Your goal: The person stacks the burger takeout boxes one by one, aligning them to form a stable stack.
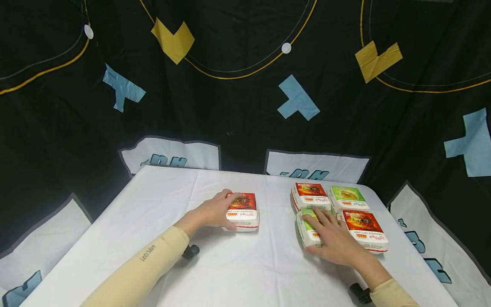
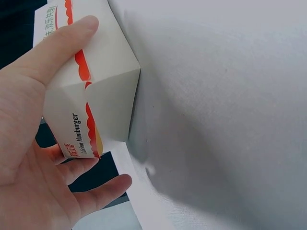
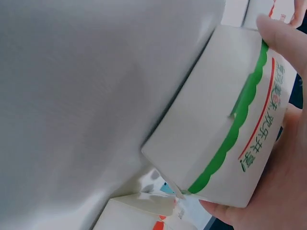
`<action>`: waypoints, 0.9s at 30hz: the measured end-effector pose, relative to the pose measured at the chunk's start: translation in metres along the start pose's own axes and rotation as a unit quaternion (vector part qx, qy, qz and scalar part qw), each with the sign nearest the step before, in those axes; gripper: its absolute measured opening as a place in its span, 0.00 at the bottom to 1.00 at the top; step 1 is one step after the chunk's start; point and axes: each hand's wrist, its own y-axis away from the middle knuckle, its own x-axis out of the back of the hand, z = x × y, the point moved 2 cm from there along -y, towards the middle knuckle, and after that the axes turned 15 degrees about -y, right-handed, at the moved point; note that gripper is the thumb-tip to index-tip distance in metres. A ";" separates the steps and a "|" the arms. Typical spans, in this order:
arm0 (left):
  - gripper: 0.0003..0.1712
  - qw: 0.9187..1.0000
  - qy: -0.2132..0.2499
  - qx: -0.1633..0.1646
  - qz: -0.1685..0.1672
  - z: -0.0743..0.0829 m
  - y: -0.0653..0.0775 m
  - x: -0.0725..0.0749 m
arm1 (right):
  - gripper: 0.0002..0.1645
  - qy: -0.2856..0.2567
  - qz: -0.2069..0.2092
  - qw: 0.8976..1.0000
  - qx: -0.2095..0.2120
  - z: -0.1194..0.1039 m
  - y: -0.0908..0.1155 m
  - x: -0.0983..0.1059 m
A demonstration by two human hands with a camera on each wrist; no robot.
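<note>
Table [image 1: 161,200]: hands [image 1: 215,212] gripping boxes [image 1: 243,212]

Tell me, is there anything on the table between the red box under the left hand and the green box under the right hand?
Nothing: in the head view only bare white tablecloth separates the red box from the green box.
</note>
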 end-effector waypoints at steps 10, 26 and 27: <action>0.59 1.000 0.000 0.004 -0.003 0.001 0.000 0.000 | 0.55 -0.004 0.001 1.000 0.010 -0.001 -0.002 -0.001; 0.59 1.000 0.009 0.002 0.001 0.000 -0.001 -0.002 | 0.55 -0.027 -0.004 0.999 0.018 -0.010 -0.008 -0.008; 0.59 1.000 0.009 0.002 0.002 0.000 -0.001 -0.002 | 0.54 -0.029 -0.004 0.999 0.018 -0.010 -0.009 -0.007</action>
